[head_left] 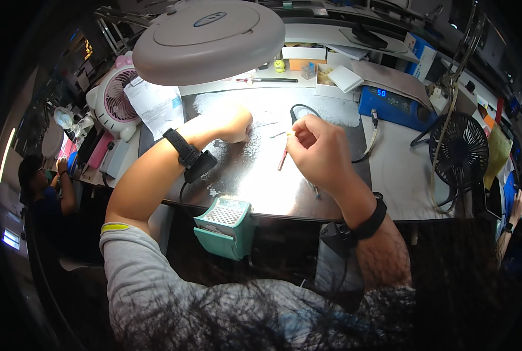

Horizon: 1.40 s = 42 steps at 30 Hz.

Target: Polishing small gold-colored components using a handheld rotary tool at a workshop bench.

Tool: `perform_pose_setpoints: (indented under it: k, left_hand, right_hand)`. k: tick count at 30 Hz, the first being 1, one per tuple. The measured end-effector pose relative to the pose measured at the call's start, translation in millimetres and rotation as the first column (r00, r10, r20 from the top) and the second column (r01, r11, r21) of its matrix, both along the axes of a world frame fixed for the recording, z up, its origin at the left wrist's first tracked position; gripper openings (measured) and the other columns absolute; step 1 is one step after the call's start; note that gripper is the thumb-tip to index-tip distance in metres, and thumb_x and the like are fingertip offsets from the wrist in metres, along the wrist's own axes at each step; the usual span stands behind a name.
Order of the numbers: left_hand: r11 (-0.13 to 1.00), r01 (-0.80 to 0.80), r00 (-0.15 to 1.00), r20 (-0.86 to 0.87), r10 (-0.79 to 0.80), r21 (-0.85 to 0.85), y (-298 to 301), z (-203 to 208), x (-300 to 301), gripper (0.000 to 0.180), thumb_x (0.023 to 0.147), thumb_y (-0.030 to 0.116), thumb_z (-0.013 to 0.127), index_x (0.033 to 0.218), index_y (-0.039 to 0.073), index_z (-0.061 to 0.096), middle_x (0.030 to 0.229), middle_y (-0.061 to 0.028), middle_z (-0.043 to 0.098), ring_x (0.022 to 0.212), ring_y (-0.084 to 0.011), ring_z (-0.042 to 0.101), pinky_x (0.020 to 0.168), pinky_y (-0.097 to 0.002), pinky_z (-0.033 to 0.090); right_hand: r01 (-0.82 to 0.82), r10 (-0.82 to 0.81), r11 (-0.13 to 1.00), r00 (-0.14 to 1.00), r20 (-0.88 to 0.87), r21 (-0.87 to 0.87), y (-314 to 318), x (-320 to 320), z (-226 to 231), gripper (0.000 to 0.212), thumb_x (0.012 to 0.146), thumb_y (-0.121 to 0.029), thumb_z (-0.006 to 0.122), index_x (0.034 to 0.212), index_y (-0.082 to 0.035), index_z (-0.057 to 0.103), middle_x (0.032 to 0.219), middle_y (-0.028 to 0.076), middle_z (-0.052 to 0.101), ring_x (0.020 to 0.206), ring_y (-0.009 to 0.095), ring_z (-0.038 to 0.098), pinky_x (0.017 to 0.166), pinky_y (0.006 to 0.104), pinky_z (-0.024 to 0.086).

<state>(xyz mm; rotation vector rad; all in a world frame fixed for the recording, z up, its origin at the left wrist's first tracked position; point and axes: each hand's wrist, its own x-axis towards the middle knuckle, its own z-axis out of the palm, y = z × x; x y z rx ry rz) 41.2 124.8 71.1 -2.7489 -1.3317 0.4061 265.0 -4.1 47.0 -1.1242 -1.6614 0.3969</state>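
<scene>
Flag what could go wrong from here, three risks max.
1. The thin tool at the right grip points toward the left grip, so a slip might jab it.
2. The cable from the blue box runs toward the right wrist; it could snag or tug.
3. White residue lies loose-looking on the metal mat; the black fan nearby might scatter it if switched on.

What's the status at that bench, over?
Left hand closed, anything inside hidden. Right hand pinching something slim, partly hidden. Round lamp overhead, hiding neither hand.
</scene>
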Motion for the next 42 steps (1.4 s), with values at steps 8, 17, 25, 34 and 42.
perform_pose_setpoints:
  k: [8, 17, 25, 34, 42]
  left_hand:
    - [0.998, -0.056, 0.991, 0.122, 0.058, -0.023, 4, -5, 3, 0.016, 0.086, 0.022, 0.074, 0.089, 0.006, 0.076, 0.084, -0.0152, 0.074, 0.082, -0.0340, 0.072, 0.077, -0.0436, 0.056]
    - [0.954, -0.030, 0.942, 0.327, -0.072, 0.297, 17, 1, 9, 0.019, 0.091, 0.022, 0.071, 0.091, 0.004, 0.072, 0.090, -0.0205, 0.072, 0.087, -0.0400, 0.070, 0.080, -0.0481, 0.055]
    - [0.766, -0.345, 0.901, 0.419, 0.109, 0.543, 51, 81, -46, 0.024, 0.094, 0.028, 0.073, 0.108, 0.008, 0.073, 0.109, -0.0168, 0.071, 0.104, -0.0364, 0.068, 0.091, -0.0447, 0.054]
    - [0.671, -0.580, 0.806, 0.442, 0.393, 0.463, 92, 72, -107, 0.027, 0.094, 0.027, 0.073, 0.115, 0.009, 0.072, 0.113, -0.0169, 0.071, 0.107, -0.0367, 0.068, 0.093, -0.0446, 0.054]
    - [0.669, -0.605, 0.785, 0.468, 0.407, 0.432, 121, 62, -99, 0.030, 0.095, 0.026, 0.072, 0.121, 0.010, 0.070, 0.117, -0.0170, 0.071, 0.109, -0.0370, 0.067, 0.095, -0.0445, 0.053]
  right_hand:
    - [-0.033, 0.032, 0.999, 0.999, -0.019, -0.031, -2, -4, 0, 0.011, 0.083, -0.010, 0.073, 0.090, -0.002, 0.068, 0.076, 0.012, 0.070, 0.069, 0.026, 0.071, 0.065, 0.0374, 0.056]
    - [-0.054, 0.052, 0.995, 0.998, -0.019, -0.083, -5, -4, 2, 0.011, 0.084, -0.011, 0.072, 0.090, -0.003, 0.068, 0.077, 0.012, 0.071, 0.071, 0.025, 0.072, 0.066, 0.0375, 0.056]
    - [-0.089, 0.087, 0.994, 0.996, -0.037, -0.063, -5, -9, 0, 0.010, 0.085, -0.011, 0.072, 0.091, -0.003, 0.068, 0.079, 0.012, 0.071, 0.070, 0.025, 0.072, 0.066, 0.0373, 0.056]
    - [-0.098, 0.097, 0.995, 0.994, -0.039, -0.029, -7, -10, 0, 0.004, 0.086, -0.001, 0.071, 0.090, 0.000, 0.069, 0.079, 0.014, 0.073, 0.069, 0.022, 0.074, 0.064, 0.0322, 0.058]
    - [-0.053, 0.052, 0.998, 0.998, -0.020, -0.040, -13, 5, 14, 0.003, 0.088, 0.000, 0.071, 0.089, 0.001, 0.068, 0.079, 0.013, 0.073, 0.067, 0.020, 0.075, 0.063, 0.0315, 0.058]
